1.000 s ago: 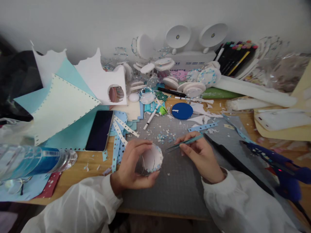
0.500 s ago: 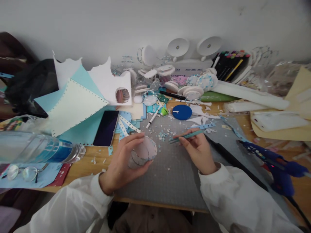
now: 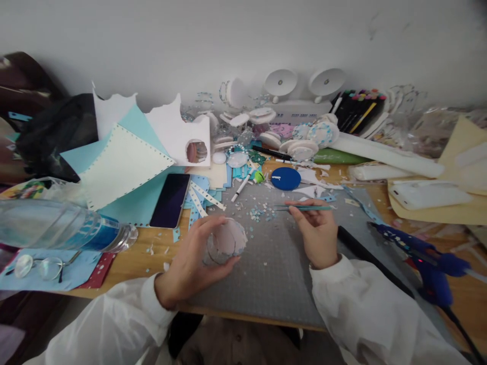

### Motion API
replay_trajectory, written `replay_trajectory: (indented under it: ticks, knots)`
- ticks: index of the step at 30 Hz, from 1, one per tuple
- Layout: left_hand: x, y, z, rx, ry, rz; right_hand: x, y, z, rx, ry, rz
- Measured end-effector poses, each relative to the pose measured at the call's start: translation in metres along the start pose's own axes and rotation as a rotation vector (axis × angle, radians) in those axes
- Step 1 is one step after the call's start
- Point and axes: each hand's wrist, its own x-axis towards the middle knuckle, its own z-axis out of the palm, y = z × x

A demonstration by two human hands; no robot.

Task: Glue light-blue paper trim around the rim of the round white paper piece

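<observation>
My left hand (image 3: pixel 194 256) is closed around a small round white disc (image 3: pixel 227 241) with blue specks on its rim, held just above the grey cutting mat (image 3: pixel 277 274). My right hand (image 3: pixel 315 228) pinches teal tweezers (image 3: pixel 304 207), whose tips point left toward a scatter of tiny blue and white paper bits (image 3: pixel 261 213) on the mat. The two hands are about a hand's width apart.
A black phone (image 3: pixel 170 200), punched blue paper strips (image 3: pixel 200 197) and card sheets (image 3: pixel 122 167) lie to the left. A water bottle (image 3: pixel 64 225) and glasses (image 3: pixel 41 266) sit far left. A blue disc (image 3: pixel 285 178), white foam discs (image 3: pixel 300 144), markers (image 3: pixel 357 109) and a blue glue gun (image 3: pixel 422 256) fill the back and right.
The view has tilted down and shifted. My right hand has lifted the tweezers away from the disc and swung them level, toward the paper bits. The left hand has turned the disc.
</observation>
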Motion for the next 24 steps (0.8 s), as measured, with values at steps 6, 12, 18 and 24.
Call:
replay_trajectory:
  ticks: [6, 12, 18, 24]
  knots:
    - [-0.008, -0.005, 0.000, 0.036, -0.030, -0.041, -0.001, 0.002, -0.001, -0.122, -0.049, 0.020]
    - [-0.017, -0.010, 0.002, 0.023, -0.060, -0.075, -0.006, 0.006, -0.003, -0.345, -0.146, -0.036]
    - [-0.017, -0.010, 0.006, -0.059, -0.185, -0.051, -0.007, 0.004, -0.001, -0.467, -0.216, -0.076]
    - [-0.010, -0.005, 0.014, -0.092, -0.361, 0.053, -0.007, 0.004, 0.000, -0.427, -0.238, -0.050]
